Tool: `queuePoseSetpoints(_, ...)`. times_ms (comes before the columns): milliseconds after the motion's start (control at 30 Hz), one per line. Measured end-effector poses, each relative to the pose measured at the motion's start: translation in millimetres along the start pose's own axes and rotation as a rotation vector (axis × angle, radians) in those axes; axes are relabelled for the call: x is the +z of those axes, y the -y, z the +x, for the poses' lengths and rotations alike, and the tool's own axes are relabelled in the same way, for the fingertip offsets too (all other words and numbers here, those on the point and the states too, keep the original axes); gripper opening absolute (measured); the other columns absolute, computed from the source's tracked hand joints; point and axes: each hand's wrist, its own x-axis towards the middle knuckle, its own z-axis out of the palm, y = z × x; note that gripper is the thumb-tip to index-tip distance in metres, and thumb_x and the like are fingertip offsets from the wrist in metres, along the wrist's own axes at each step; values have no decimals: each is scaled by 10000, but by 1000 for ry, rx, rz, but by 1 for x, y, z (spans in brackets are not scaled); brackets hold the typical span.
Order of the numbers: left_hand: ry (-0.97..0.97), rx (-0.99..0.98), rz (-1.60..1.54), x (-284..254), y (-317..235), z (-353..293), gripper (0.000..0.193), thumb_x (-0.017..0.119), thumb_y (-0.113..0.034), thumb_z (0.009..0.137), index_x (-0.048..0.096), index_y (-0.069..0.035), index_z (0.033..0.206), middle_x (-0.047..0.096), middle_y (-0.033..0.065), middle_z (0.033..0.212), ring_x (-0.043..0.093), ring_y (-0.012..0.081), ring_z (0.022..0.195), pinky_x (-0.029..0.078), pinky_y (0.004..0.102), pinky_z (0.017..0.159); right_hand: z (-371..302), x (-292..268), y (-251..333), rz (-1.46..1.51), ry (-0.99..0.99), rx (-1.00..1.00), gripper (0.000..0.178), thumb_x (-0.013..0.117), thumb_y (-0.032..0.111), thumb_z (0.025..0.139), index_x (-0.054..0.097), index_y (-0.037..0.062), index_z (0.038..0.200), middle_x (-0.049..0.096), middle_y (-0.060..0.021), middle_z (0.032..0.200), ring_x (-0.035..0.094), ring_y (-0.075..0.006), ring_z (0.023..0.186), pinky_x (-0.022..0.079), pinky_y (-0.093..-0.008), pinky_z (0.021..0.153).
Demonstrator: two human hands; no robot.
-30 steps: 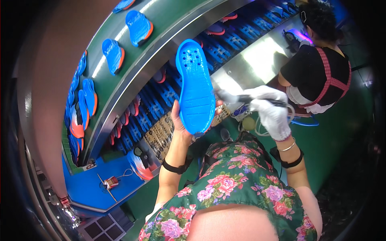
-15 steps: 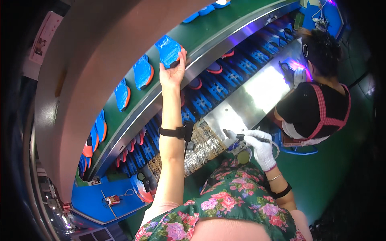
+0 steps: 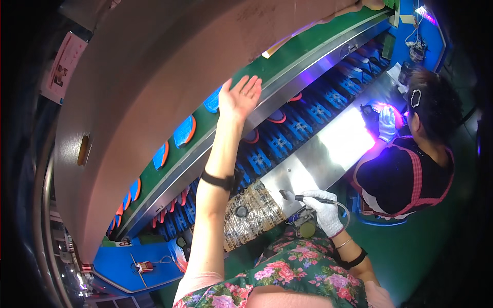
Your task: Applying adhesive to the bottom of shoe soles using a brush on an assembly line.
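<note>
My bare left hand (image 3: 240,99) is over the green belt (image 3: 288,55), palm up, fingers spread, nothing in it. Just beside its thumb is a blue shoe sole (image 3: 212,100), partly hidden by the hand and the overhang. More blue soles with orange edges, such as a nearer sole (image 3: 184,132), lie along the belt to the left. In its white glove, my right hand (image 3: 323,211) grips a brush (image 3: 300,198) with a dark handle and a thin hose at its back end. The bristle end points left over the metal bench, close to a small pot (image 3: 307,229).
A large brown housing (image 3: 128,92) overhangs the belt. Below the belt runs a rack of blue holders (image 3: 280,143) with some soles. A tape-covered mat (image 3: 251,213) adjoins the metal bench (image 3: 334,138). A co-worker (image 3: 411,159) sits at the right, gloved hands under purple light.
My left hand has let go of the blue sole and opened, now to the right of it. My right hand still holds the brush. The view has shifted, and the co-worker appears farther right.
</note>
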Motion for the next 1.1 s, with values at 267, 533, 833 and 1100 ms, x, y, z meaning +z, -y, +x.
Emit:
queuePoseSetpoints(267,-231,650,2010,-41,-58,221,706,588,-356,962,423,122,1454,573,345,1359,597,422,1252,479,468,1043,11,-2,-6,-78,-13,-29,158,754,29,871,784,-15,1020,774,-70,941,701,-111,835,552,-246,782)
queuePoseSetpoints(533,-336,472,2194,-24,-66,245,580,756,-383,843,617,25,1231,695,286,1125,707,446,925,546,421,963,10,-19,-4,2,-106,-39,173,751,30,873,783,-17,1036,773,-81,951,704,-118,849,555,-254,775)
queuePoseSetpoints(833,-12,160,-113,-4,-54,45,489,656,-124,968,459,15,1394,397,277,1467,435,439,1343,520,543,1072,4,13,9,17,8,-91,141,757,40,855,804,2,982,787,-77,961,706,-121,844,556,-269,777)
queuePoseSetpoints(1100,282,50,126,-83,11,-188,670,722,-202,812,487,-26,1414,644,97,1121,625,264,1081,468,483,1073,-12,41,-9,55,-3,-47,157,756,53,892,774,-24,1028,771,-77,969,707,-117,849,570,-251,791)
